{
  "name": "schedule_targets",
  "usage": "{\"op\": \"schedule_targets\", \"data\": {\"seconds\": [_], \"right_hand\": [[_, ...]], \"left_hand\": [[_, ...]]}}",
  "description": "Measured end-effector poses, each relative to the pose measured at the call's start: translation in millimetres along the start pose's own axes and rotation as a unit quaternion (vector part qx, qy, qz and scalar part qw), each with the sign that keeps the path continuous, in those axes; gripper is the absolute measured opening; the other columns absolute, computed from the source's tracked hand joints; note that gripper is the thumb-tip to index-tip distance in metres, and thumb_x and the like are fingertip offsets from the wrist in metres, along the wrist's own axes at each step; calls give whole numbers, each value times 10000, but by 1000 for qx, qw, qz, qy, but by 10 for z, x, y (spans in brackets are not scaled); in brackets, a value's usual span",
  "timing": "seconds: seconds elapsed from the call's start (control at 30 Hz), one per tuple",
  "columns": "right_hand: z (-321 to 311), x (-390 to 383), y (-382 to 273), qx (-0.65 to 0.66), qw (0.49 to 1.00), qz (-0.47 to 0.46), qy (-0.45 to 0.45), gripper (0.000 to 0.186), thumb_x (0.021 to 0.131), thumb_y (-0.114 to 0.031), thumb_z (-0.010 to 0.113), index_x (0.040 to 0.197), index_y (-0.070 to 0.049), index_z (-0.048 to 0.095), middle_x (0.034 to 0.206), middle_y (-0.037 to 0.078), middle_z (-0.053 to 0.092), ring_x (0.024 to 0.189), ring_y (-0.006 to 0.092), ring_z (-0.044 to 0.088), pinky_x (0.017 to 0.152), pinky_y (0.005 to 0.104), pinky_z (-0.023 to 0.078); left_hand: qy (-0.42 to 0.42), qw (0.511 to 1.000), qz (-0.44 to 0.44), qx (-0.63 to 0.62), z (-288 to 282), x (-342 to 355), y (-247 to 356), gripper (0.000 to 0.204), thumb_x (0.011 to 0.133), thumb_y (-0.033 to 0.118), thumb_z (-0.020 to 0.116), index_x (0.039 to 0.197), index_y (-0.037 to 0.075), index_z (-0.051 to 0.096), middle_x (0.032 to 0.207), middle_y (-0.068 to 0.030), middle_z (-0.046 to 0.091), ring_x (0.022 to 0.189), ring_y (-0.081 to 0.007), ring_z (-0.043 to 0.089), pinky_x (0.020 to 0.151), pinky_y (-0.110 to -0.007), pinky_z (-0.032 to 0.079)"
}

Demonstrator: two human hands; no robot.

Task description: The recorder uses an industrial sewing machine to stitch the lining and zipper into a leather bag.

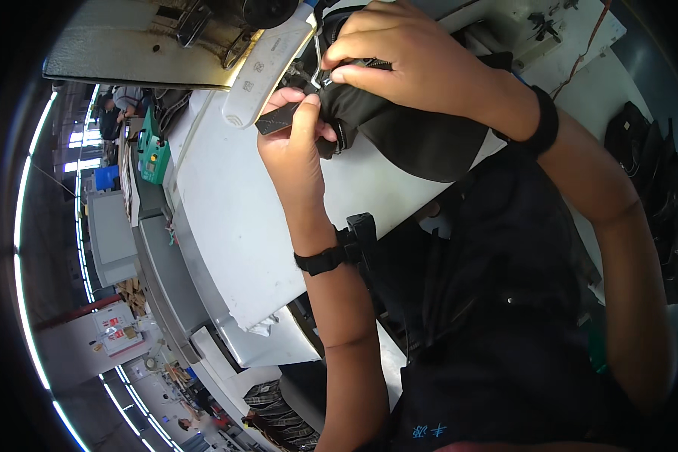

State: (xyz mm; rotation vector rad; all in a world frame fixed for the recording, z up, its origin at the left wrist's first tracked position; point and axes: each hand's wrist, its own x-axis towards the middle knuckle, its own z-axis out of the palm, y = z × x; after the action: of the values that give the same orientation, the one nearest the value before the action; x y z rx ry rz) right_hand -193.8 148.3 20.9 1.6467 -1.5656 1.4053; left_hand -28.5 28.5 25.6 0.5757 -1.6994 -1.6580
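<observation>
A black fabric piece (422,143) lies bunched at the sewing machine's needle area, with zipper teeth (378,65) showing along one edge. My left hand (294,147) is closed, its thumb pressed toward the fingers on a small dark flat tab (276,119) that juts out to the left. My right hand (410,56) reaches over the fabric from the right. Its thumb and forefinger pinch the fabric by the zipper, close to a bent metal rod (316,56) of the machine. The fingertips of both hands nearly meet there, and what lies between them is partly hidden.
The sewing machine head (151,56) with its pale light bar (267,68) overhangs my left hand. A white worktable (233,211) spreads below. Dark garments (648,173) hang at the right. Beyond the table's left edge stand a green machine (152,147) and another person (124,102).
</observation>
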Motion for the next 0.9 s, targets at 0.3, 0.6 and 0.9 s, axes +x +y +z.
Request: {"op": "schedule_targets", "data": {"seconds": [0.3, 0.6, 0.9], "right_hand": [[-69, 137, 164, 158, 965, 104, -180, 136, 888, -157, 682, 921, -40, 744, 892, 80, 693, 852, 231, 682, 776, 349, 531], [-34, 152, 81, 144, 970, 101, -167, 108, 872, -129, 699, 900, -29, 732, 888, 86, 700, 839, 248, 687, 762, 356, 535], [-51, 204, 75, 122, 968, 113, -189, 108, 877, -125, 699, 917, -40, 751, 899, 66, 714, 854, 227, 695, 777, 331, 540]], "left_hand": [[-17, 997, -59, -53, -21, 9, -53, 278, 910, 6, 728, 1151, 10, 590, 930, -64, 689, 743, -151, 681, 715, -270, 599], [37, 990, -102, -92, 72, -29, 59, 281, 903, -3, 714, 1157, -45, 600, 876, -74, 683, 693, -131, 674, 682, -276, 622], [52, 986, -116, -108, 115, -62, 104, 329, 904, 8, 706, 1190, -86, 576, 877, -74, 661, 725, -112, 661, 703, -291, 644]]}}
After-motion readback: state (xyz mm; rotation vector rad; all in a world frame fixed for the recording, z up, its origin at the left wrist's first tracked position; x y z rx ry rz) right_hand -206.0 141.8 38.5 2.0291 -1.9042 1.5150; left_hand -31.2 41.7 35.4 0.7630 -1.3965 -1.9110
